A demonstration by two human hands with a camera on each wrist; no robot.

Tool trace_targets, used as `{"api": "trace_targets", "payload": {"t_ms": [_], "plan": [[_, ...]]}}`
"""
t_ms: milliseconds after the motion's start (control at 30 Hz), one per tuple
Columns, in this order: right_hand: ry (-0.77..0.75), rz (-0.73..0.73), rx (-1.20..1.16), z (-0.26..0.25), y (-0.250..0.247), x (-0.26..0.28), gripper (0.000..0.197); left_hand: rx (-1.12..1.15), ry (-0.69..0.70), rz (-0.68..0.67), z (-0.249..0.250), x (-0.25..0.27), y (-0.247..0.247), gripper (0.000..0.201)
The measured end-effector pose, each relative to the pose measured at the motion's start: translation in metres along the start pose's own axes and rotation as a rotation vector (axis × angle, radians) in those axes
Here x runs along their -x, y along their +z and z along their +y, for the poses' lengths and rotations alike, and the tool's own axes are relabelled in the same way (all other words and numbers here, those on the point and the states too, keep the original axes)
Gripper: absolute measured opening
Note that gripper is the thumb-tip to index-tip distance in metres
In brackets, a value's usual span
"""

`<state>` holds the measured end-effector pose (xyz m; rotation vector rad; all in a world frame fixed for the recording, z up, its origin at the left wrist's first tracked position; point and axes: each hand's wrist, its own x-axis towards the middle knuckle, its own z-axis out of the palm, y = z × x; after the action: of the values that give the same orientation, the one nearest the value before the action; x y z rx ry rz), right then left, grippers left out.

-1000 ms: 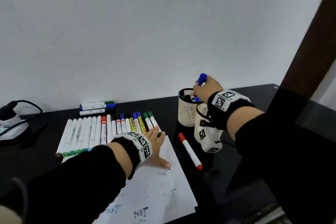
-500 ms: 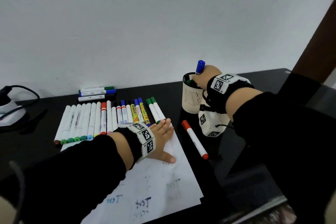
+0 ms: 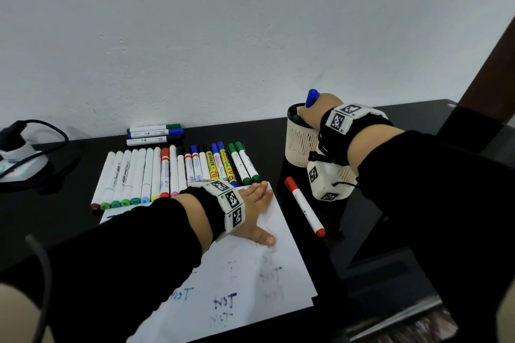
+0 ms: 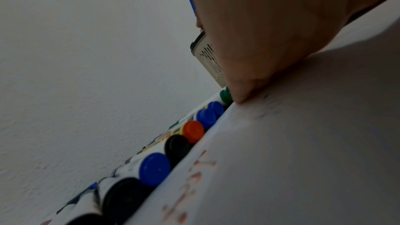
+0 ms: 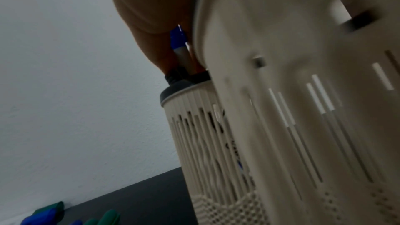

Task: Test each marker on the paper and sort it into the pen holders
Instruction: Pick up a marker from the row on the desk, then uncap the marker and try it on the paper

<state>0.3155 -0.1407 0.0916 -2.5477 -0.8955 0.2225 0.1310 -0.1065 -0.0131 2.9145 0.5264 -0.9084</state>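
Note:
My right hand [image 3: 312,115] grips a blue-capped marker [image 3: 311,97] upright, its lower end down inside the far cream pen holder [image 3: 299,142]. In the right wrist view the blue marker [image 5: 178,40] enters the far holder [image 5: 194,126], with the near holder [image 5: 303,109] close to the lens. The near holder [image 3: 344,175] is mostly hidden behind my wrist. My left hand [image 3: 257,203] lies flat with straight fingers on the white paper [image 3: 250,273], beside the row of markers [image 3: 172,175]. A red marker [image 3: 303,206] lies on the table between paper and holders.
Three markers [image 3: 154,135] lie apart by the wall behind the row. A white device with a black cable [image 3: 19,159] sits at far left. The black table [image 3: 55,203] ends at a wall; a brown post [image 3: 490,64] stands at right.
My right hand has lowered the blue marker further into the far holder. The left hand stays flat on the paper. The head view has tilted so the table sits higher.

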Motion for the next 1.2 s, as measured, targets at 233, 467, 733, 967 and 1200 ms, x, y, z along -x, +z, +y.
{"api": "trace_targets", "payload": {"t_ms": [233, 467, 733, 967, 1200], "plan": [[-0.079, 0.162, -0.199, 0.009, 0.001, -0.001, 0.034, 0.002, 0.004, 0.010, -0.002, -0.003, 0.002, 0.108], [-0.082, 0.073, -0.030, 0.000, 0.000, -0.001, 0.034, 0.007, 0.010, 0.016, -0.003, -0.004, 0.003, 0.109], [-0.090, 0.138, -0.025, 0.004, 0.001, -0.004, 0.029, 0.003, 0.003, 0.009, 0.000, 0.000, 0.000, 0.108], [-0.120, 0.085, 0.111, -0.001, -0.003, -0.001, 0.030, 0.017, -0.008, 0.009, 0.000, 0.001, 0.000, 0.109], [-0.146, 0.020, 0.192, -0.008, -0.008, 0.010, 0.035, 0.055, -0.005, 0.015, 0.001, 0.013, -0.007, 0.105]]}}
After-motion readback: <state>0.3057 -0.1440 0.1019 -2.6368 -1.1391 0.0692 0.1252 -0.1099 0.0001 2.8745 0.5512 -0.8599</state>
